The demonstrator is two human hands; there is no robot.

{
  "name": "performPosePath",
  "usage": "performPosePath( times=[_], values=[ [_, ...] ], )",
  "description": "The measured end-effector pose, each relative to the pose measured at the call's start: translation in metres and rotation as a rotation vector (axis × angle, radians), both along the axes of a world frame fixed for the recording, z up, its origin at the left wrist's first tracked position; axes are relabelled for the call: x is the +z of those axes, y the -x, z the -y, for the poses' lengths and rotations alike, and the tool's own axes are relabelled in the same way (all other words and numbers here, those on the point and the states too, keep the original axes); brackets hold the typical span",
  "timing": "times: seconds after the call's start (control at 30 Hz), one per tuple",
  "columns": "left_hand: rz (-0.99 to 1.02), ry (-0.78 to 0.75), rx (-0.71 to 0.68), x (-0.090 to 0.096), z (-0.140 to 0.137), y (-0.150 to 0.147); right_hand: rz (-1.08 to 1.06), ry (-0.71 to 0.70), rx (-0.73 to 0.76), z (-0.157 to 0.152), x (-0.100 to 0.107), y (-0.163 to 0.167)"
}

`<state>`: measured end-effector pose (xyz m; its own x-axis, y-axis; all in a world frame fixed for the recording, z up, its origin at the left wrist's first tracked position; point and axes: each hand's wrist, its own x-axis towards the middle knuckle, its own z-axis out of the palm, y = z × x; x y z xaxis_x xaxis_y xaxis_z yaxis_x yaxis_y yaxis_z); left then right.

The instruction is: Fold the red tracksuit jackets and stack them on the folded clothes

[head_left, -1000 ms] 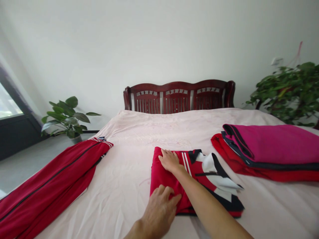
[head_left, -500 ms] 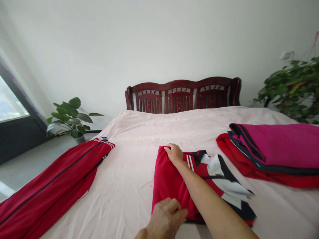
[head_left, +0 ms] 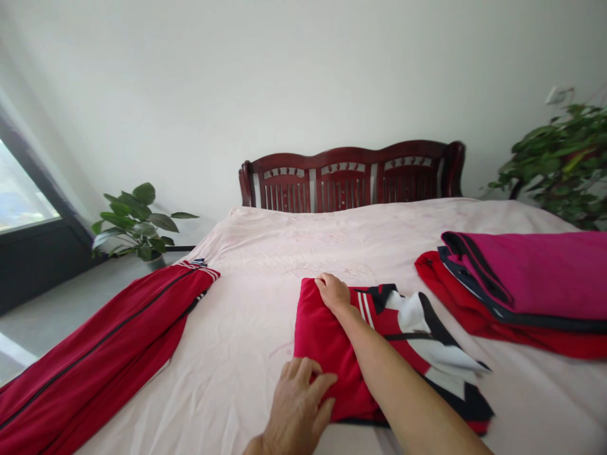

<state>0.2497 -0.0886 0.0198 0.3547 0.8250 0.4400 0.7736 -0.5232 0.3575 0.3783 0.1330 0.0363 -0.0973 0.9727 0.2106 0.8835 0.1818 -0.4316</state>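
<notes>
A red jacket (head_left: 325,335) with white stripes and black and white panels lies folded on the bed in front of me. At its far left corner, my right hand (head_left: 332,292) has its fingers closed on the red cloth, and my right forearm crosses over the jacket. My left hand (head_left: 301,398) rests against the near part of the jacket's left edge. Its fingers are bent and apart, with the thumb toward the cloth; the fingertips are partly hidden.
Red striped trousers (head_left: 109,341) lie along the bed's left side. To the right is a stack of folded clothes, magenta on top (head_left: 554,272). A pale pink sheet (head_left: 237,354) covers the bed. Beyond stands a dark wooden headboard (head_left: 346,183), with potted plants either side.
My left hand has moved left and slightly away from me, from on top of the red cloth to its left edge. My right hand stays at the far corner. The view has shifted slightly.
</notes>
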Motion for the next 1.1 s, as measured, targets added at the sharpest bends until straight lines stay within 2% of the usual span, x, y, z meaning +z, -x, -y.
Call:
performPosePath(
  times=[0.1,0.2,0.37,0.43,0.53,0.6,0.7,0.8,0.9,0.97,1.1],
  values=[
    [-0.029,0.066,-0.051,-0.003,0.000,-0.005,0.012,-0.004,0.027,0.001,0.001,0.001],
    [-0.012,0.061,-0.059,-0.006,-0.003,-0.007,0.021,-0.028,0.062,0.005,0.005,0.004],
    [0.173,0.067,-0.060,-0.011,-0.007,-0.001,0.048,-0.033,0.060,0.035,0.016,0.009],
    [0.295,0.051,-0.015,-0.016,-0.010,0.004,0.065,-0.025,0.075,0.057,0.016,0.006],
    [0.504,0.034,0.155,-0.026,-0.018,0.009,0.114,-0.010,0.087,0.093,0.008,-0.006],
    [0.684,0.152,0.260,-0.030,-0.025,0.012,0.158,-0.023,0.058,0.113,0.001,-0.017],
    [1.039,0.512,0.285,-0.020,-0.029,0.013,0.196,-0.048,-0.024,0.129,-0.006,-0.034],
    [1.301,0.818,0.132,0.001,-0.026,0.010,0.201,-0.013,-0.054,0.133,-0.008,-0.046],
    [1.380,1.048,0.007,0.016,-0.021,0.003,0.162,0.044,-0.070,0.135,-0.007,-0.054],
    [1.403,1.087,0.025,0.018,-0.020,-0.002,0.111,0.061,-0.097,0.136,-0.006,-0.057],
    [1.431,0.959,0.031,0.028,-0.020,-0.004,-0.034,0.079,-0.097,0.138,-0.004,-0.055]
  ],
)
